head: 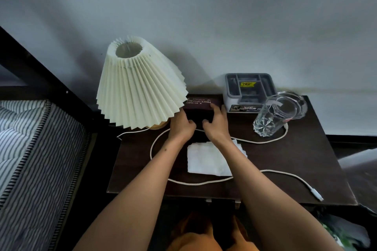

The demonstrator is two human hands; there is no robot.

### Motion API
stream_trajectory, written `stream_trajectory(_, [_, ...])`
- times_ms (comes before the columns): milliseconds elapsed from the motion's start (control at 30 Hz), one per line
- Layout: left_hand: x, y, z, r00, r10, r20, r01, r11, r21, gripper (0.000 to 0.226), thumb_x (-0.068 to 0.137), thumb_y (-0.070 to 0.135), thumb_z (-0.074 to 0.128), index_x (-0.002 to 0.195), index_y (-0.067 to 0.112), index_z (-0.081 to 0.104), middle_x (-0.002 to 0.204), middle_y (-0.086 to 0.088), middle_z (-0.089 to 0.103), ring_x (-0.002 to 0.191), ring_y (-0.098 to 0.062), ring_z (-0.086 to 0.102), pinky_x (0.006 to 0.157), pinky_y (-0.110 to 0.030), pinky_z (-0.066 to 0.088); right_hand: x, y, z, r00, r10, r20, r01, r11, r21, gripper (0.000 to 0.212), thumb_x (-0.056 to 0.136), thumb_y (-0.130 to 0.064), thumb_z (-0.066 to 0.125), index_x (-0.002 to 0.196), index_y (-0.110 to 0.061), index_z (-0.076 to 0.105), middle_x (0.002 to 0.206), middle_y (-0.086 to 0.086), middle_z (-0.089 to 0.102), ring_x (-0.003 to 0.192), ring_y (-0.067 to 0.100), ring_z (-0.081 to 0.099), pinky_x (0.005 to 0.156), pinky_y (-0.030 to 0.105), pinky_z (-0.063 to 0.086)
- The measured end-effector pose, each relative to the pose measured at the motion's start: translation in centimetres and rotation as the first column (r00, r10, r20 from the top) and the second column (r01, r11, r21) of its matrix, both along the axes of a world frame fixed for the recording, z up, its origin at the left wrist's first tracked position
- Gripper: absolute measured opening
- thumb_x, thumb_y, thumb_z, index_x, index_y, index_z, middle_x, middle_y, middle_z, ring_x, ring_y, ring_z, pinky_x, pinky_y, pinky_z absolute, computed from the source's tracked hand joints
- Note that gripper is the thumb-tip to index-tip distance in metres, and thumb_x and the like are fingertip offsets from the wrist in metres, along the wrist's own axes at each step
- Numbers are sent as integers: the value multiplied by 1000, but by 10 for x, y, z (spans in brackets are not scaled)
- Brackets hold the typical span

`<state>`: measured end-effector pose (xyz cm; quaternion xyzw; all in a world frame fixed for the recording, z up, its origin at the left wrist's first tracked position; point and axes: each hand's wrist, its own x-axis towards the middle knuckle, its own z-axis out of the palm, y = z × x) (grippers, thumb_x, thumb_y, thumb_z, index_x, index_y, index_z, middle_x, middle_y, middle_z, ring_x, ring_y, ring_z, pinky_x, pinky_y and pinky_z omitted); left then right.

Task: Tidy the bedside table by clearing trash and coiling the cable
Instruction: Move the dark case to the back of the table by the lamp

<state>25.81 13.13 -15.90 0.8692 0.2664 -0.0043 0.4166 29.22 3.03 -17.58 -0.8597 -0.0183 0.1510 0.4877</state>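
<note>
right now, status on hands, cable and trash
Left hand and right hand both on the dark case. Cable uncoiled, looped across the table. Tissue uncleared. Glass stands on the cable.

- The lamp [140, 83] base is almost wholly hidden under its pleated shade; only a sliver of wood shows.
- The dark case [202, 108] is partly covered by the shade's edge and by both hands; its small print is too fine to read.
- The left hand [181, 126] has its fingertips tucked out of sight, so its grip cannot be told.
- The cable [265, 172] disappears under the forearms and behind the glass [269, 116].
- The tissue [208, 159] is partly covered by the right forearm.
- The mattress [30, 149] is cut off by the left edge.
- The grey tray [248, 85] label is blurred.
</note>
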Motion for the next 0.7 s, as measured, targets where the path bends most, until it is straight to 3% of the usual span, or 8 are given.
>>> stream_trajectory(167, [12,6,-8,999,-17,-28,17,1000,6,58,79,1,50,136,2,37,130,-20,51,121,-34,49,96,-31,39,11,3,-3,997,65,30,-63,996,-57,71,84,2,48,149,-13,23,159,16,-4,149,27,5,118,28,15])
stream_trajectory(333, [12,9,-11,999,-43,-33,43,999,-1,62,78,0,49,138,2,34,133,-21,49,124,-34,48,101,-34,41,12,0,-1,993,115,32,-112,990,-91,75,84,1,50,150,-12,18,159,14,-9,149,27,5,119,32,19])
stream_trajectory(433, [2,3,-8,998,-53,16,53,999,3,72,76,-4,48,144,4,26,144,-20,36,136,-32,33,113,-37,30,4,-6,3,988,146,51,-139,983,-120,74,84,2,51,150,-10,18,159,16,-7,149,28,3,120,31,17])
stream_trajectory(500, [-8,-2,-4,998,-50,46,50,999,16,73,77,-5,48,145,3,25,148,-17,29,141,-30,25,116,-34,24,-2,-11,8,984,161,74,-148,977,-154,70,85,2,51,148,-8,22,159,18,0,148,29,6,118,31,18])
stream_trajectory(600, [-31,-13,1,997,-41,59,40,999,28,64,84,-2,47,145,4,29,155,-14,20,146,-27,17,116,-29,17,-13,-26,18,980,140,138,-108,971,-212,57,85,1,49,140,-7,38,151,17,30,139,32,31,110,36,32])
stream_trajectory(700, [-63,-21,3,996,7,93,-13,998,66,52,88,4,48,139,6,42,150,-12,33,140,-25,31,111,-28,26,-25,-47,26,982,118,150,-55,927,-370,45,88,-3,47,132,-9,48,135,15,49,123,34,49,98,42,42])
